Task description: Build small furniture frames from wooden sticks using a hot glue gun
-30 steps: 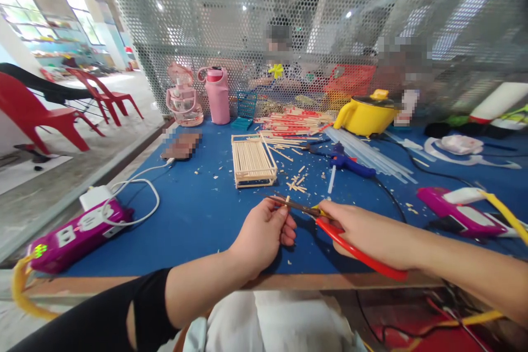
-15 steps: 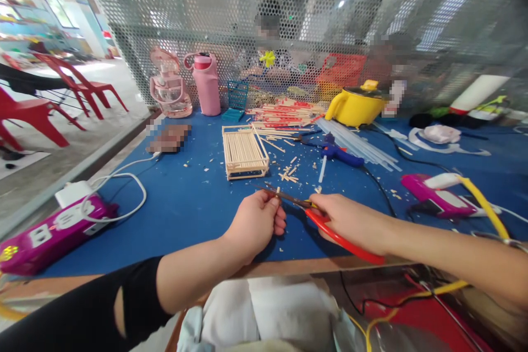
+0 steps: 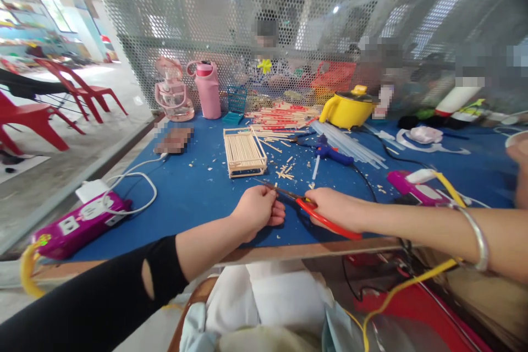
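Observation:
My right hand (image 3: 332, 208) is wrapped round the red-handled scissors (image 3: 324, 220), whose blades point left. The blades look nearly together, with their tips at my left hand (image 3: 258, 206). Thumb and fingers of that hand are pinched on a short wooden stick, mostly hidden by the fingers and blades. Just beyond my hands, a small tray-like frame of pale sticks (image 3: 246, 152) sits on the blue table top (image 3: 185, 192). Short cut stick pieces (image 3: 285, 171) lie scattered to its right.
Behind lie a pile of red-marked sticks (image 3: 284, 115), clear glue sticks (image 3: 350, 143), a blue glue gun (image 3: 334, 154) and a yellow pot (image 3: 348, 110). Pink bottles (image 3: 208, 91) stand at the mesh screen. Purple power strips (image 3: 82, 225) lie at left and right. People are beyond the mesh.
The view has turned slightly right. The scissor blades have come closer together, and the pale stick end that stood up above my left fingers no longer shows clearly.

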Demonstrator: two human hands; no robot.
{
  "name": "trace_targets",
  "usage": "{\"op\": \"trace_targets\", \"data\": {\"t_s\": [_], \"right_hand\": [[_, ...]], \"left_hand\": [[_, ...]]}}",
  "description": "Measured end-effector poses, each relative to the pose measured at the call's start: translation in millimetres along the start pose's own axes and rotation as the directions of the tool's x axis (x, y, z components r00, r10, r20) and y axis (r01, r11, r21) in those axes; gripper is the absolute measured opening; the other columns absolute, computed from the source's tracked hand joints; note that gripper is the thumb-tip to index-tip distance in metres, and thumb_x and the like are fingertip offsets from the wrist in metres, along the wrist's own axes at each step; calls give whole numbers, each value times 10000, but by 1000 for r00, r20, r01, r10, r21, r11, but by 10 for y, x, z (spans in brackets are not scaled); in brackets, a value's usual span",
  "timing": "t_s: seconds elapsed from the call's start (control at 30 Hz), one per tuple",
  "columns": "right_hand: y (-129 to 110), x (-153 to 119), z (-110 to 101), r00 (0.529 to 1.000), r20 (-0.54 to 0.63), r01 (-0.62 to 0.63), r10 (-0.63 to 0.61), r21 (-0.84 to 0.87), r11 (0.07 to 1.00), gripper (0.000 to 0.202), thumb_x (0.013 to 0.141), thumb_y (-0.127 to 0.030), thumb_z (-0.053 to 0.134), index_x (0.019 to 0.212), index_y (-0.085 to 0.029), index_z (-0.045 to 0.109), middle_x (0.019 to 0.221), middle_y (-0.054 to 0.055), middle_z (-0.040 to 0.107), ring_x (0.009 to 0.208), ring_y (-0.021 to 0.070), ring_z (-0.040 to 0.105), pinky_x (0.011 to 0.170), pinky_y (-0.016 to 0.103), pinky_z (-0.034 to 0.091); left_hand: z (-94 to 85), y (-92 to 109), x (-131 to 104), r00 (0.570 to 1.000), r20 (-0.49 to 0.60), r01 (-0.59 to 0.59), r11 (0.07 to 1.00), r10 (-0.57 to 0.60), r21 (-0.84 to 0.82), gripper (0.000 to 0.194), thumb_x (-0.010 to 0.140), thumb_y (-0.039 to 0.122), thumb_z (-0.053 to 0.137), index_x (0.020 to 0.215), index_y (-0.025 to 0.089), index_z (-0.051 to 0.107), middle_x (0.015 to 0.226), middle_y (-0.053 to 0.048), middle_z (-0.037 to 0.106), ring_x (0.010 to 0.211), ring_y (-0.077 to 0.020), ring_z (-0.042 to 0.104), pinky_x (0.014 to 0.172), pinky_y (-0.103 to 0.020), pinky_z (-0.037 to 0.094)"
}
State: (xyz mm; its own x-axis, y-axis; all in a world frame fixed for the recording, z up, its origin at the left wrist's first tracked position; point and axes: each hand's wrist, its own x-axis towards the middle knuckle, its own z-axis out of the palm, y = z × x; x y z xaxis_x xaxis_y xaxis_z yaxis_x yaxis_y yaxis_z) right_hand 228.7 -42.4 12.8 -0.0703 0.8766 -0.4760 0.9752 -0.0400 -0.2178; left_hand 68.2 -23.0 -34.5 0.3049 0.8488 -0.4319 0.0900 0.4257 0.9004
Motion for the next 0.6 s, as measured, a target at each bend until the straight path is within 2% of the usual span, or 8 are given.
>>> {"op": "trace_targets", "data": {"t_s": [0.1,0.23,0.37,0.43,0.5,0.6], "right_hand": [[-3,-70,47,1000,-14,-4,4,31,1000,68,710,-138,465,685,-186,506,631,20,634,574,139,573,497,215,336],[-13,-131,55,1000,-7,13,-13,36,999,100,746,-160,451,772,-173,546,682,27,655,575,133,572,500,213,349],[-46,-112,3,1000,-9,26,-26,-22,999,186,744,-175,520,916,-127,573,805,86,688,631,160,590,508,232,342],[-63,-77,-11,1000,-13,22,-22,-47,999,188,772,-180,512,928,-114,593,820,108,693,653,175,609,517,241,345],[-76,-33,-12,1000,-14,10,-11,-68,998,178,814,-197,492,908,-115,619,821,116,695,686,193,631,538,251,365],[-104,30,-9,1000,9,-18,19,-99,995,227,888,-277,495,920,-110,645,866,111,689,779,215,650,635,281,449]], "left_hand": [[-48,-35,-69,996,42,-77,991,73,105,236,952,257,392,783,153,520,626,1,585,429,-80,540,395,-193,463],[-58,-114,-144,981,11,-189,947,193,259,281,937,268,416,694,166,513,549,33,522,370,-61,456,352,-168,396],[-27,-136,-155,974,-7,-208,902,228,377,304,931,258,433,652,168,511,527,33,492,375,-68,434,361,-181,373],[-17,-122,-137,978,-22,-180,892,208,414,305,940,271,425,680,159,539,553,23,506,400,-78,447,385,-200,391],[-13,-96,-105,988,-37,-118,897,148,425,284,951,302,424,794,137,592,652,-4,571,482,-100,519,458,-236,460],[-14,-48,-45,999,-40,-8,915,27,402,278,925,339,516,1090,129,592,1008,-75,639,818,-170,637,705,-350,554]]}}
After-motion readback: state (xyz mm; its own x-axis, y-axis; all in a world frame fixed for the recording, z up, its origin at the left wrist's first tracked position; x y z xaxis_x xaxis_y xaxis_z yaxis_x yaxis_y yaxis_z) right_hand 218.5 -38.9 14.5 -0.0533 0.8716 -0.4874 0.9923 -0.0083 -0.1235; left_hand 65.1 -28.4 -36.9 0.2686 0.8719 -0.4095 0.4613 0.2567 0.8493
